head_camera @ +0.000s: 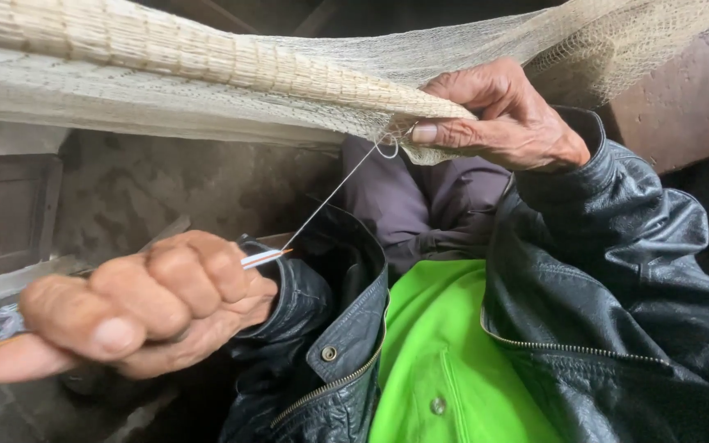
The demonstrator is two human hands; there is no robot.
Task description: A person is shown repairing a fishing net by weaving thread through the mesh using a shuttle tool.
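A cream fine-mesh net (166, 49) stretches across the top of the view, gathered into a thick folded band. My right hand (502, 111) pinches the net's lower edge between thumb and fingers at upper centre. My left hand (141, 312) is closed in a fist at lower left around a thin netting needle (263, 258), whose white and orange tip sticks out towards the right. A pale thread (330, 197) runs taut from that tip up to a small loop at the net's edge beside my right thumb. Black leather jacket sleeves cover both arms.
My green shirt (436, 344) and open black jacket (617, 312) fill the lower right, with dark trousers (420, 205) in the middle. Grey rough floor (174, 189) lies below the net, with wooden boards (10, 213) at the left.
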